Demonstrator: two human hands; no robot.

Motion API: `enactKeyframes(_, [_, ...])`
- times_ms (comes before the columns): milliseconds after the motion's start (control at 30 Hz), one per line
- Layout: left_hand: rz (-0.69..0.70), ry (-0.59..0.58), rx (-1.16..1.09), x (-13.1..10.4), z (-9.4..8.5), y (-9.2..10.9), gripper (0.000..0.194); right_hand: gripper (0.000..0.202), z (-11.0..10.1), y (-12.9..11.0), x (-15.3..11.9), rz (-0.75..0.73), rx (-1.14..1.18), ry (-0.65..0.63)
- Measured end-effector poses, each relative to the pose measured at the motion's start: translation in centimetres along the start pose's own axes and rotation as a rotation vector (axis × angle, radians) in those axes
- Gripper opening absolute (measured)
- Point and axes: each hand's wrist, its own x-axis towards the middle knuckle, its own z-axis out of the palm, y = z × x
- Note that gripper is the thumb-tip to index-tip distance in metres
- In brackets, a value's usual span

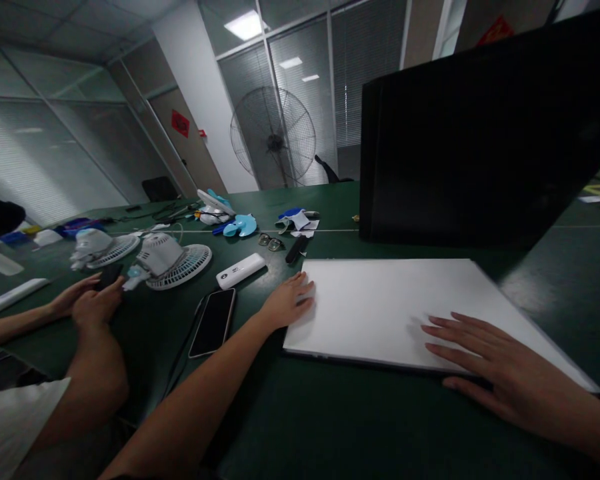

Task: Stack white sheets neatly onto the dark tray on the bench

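A flat white board lies on the green table in front of me. My left hand rests at the board's left edge, its fingers stretched over the corner area. Over the right part of the board is my right hand, with fingers spread and nothing held. Whether its fingertips touch the surface I cannot tell. Beside my left forearm lies a phone with a dark screen. A white power bank sits just beyond it.
A large black monitor stands behind the board. Glasses, a small black object and small fans lie on the green table. At the left, another person's hands hold a dark phone.
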Motion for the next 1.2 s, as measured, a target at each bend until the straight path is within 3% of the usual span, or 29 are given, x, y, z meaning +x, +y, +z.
enactKeyframes(200, [-0.001, -0.007, 0.012, 0.1, 0.0, -0.1, 0.051, 0.043, -0.2, -0.1, 0.2, -0.027, 0.007, 0.107])
enactKeyframes(533, [0.002, -0.033, 0.002, 0.2, -0.1, -0.1, 0.053, 0.033, -0.7, -0.8, 0.4, -0.033, 0.057, 0.129])
enactKeyframes(700, [0.005, -0.024, -0.012, 0.2, 0.1, -0.3, 0.053, 0.035, -0.3, -0.9, -0.3, -0.115, 0.063, 0.134])
enactKeyframes(800, [0.006, -0.030, -0.018, 0.2, 0.1, -0.5, 0.054, 0.046, -0.3, -1.1, -0.7, -0.157, 0.057, 0.158])
enactKeyframes(967, [-0.004, -0.028, -0.053, 0.1, -0.4, -0.3, 0.055, 0.051, -1.3, -2.0, -0.1, -0.217, 0.011, 0.196])
enactKeyframes(1200, [-0.102, 0.040, -0.294, 0.2, -0.6, -1.2, 0.053, 0.047, -2.6, -1.9, -0.2, -0.276, -0.086, 0.200])
